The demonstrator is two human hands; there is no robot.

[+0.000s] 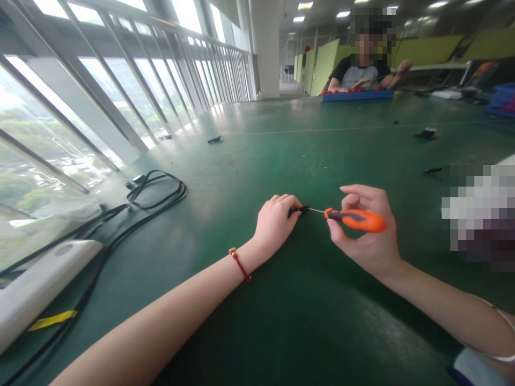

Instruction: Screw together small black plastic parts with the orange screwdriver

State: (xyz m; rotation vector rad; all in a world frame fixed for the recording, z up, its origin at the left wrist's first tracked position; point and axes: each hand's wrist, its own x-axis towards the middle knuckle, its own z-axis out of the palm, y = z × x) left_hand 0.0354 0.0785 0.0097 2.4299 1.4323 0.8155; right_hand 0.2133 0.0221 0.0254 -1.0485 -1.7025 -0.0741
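Note:
My left hand (277,219) pinches a small black part (301,209) between thumb and fingertips, low over the green table (225,177). A screwdriver (360,220) with an orange and black handle lies level in my right hand (372,244). Its thin metal shaft points left, and the tip meets the black part. The handle's end rests against the palm, with the thumb below and the fingers loosely curled above. What the tip touches on the part is too small to make out.
On the left lie looped black cables (161,195) and a white power strip (52,281), beside a metal railing (161,59). Across the table a person (362,72) sits behind a blue tray (358,96). Small black pieces (426,133) lie at the right.

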